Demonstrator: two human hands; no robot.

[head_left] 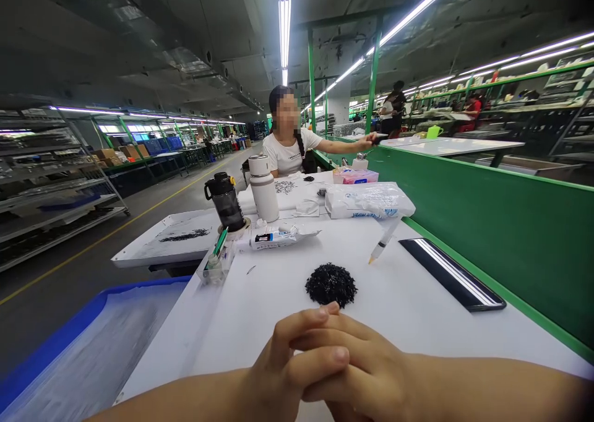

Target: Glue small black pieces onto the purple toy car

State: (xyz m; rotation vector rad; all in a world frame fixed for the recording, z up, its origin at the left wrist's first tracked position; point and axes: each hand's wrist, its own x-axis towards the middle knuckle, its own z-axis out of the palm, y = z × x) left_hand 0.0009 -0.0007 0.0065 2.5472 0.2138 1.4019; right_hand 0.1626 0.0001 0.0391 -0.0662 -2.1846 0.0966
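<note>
My left hand (290, 363) and my right hand (364, 363) are clasped together at the table's near side, fingers folded over one another. Both are closed, and no object shows between them. Just beyond the fingertips lies a heap of small black pieces (331, 284) on the white tabletop (273, 286). To the right of the heap, a syringe (381, 246) with a yellowish tip rests on the surface. A dark, glossy flat panel (452, 273) lies farther right. Left of the heap are a couple of stray black slivers (251, 270) and a crumpled white tube (273, 237).
A dark bottle (225, 202), a white bottle (263, 190) and a white plastic pack (369, 200) stand or lie at the back. A clear box (216, 267) holds pens. A green partition (487, 205) runs along the right. Opposite, a co-worker (285, 143) reaches sideways.
</note>
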